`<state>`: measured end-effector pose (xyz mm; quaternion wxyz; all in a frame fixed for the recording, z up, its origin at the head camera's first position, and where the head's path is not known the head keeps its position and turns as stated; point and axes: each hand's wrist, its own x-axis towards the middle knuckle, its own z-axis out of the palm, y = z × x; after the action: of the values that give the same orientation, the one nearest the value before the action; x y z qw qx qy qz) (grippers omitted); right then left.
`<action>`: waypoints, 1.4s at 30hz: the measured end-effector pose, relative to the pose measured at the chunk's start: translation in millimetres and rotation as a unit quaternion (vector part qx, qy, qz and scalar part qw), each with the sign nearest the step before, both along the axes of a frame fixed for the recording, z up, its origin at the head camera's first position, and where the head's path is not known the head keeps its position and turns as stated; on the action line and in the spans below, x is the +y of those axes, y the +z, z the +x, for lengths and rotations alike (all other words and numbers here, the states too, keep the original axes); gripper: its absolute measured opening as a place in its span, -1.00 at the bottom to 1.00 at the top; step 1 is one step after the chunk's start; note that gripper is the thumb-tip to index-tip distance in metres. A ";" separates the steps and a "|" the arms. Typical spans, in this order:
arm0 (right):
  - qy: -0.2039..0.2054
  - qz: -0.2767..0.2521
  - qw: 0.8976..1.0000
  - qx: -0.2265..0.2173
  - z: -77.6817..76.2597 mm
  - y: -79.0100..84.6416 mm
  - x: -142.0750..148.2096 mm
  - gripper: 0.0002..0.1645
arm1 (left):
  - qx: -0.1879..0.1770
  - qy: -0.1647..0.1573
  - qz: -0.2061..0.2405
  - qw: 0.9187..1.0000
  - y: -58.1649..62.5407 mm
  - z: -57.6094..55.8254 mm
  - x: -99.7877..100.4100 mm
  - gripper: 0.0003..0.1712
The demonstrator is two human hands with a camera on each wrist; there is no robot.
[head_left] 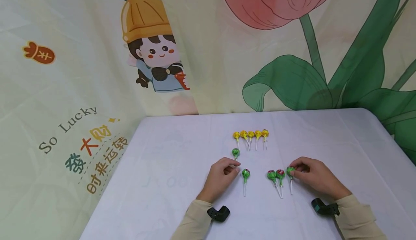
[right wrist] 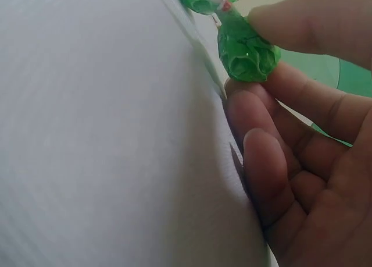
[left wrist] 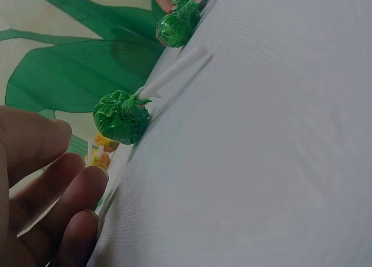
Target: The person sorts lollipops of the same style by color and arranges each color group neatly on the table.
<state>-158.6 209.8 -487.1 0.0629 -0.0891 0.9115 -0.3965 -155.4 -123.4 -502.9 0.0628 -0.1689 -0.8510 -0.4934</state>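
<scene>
Fingers of the right hand [head_left: 316,175] pinch the head of a green lollipop [head_left: 290,170], just beside a close green pair [head_left: 280,174] on the tabletop [head_left: 162,160]. Those of the left hand [head_left: 217,179] curve loosely, thumb and fingertips apart with no visible hold, near a lone green lollipop [head_left: 246,173] and a farther green one [head_left: 235,152] whose stick end they seem to hide. Beyond, five yellow lollipops [head_left: 250,134] form a row. Lining up the greens looks like the step in hand; next probably calls for straightening the pinched one, then releasing it. The right wrist view crops its neighbour.
</scene>
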 end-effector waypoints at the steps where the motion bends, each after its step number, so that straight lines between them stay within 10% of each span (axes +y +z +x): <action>1: -0.001 -0.002 1.000 0.000 0.0 0.2 0.3 -0.71 | 0.000 -0.002 -0.001 1.000 0.2 0.1 0.2 -0.84; 42: -0.020 -0.035 0.999 0.013 -3.1 -3.6 7.5 -0.56 | 0.039 -0.058 -0.050 0.996 0.4 0.9 8.0 -0.79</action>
<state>-161.7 217.2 -490.7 0.0402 -0.0776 0.8997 -0.4278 -154.5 -115.4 -502.5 0.0586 -0.2394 -0.8603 -0.4462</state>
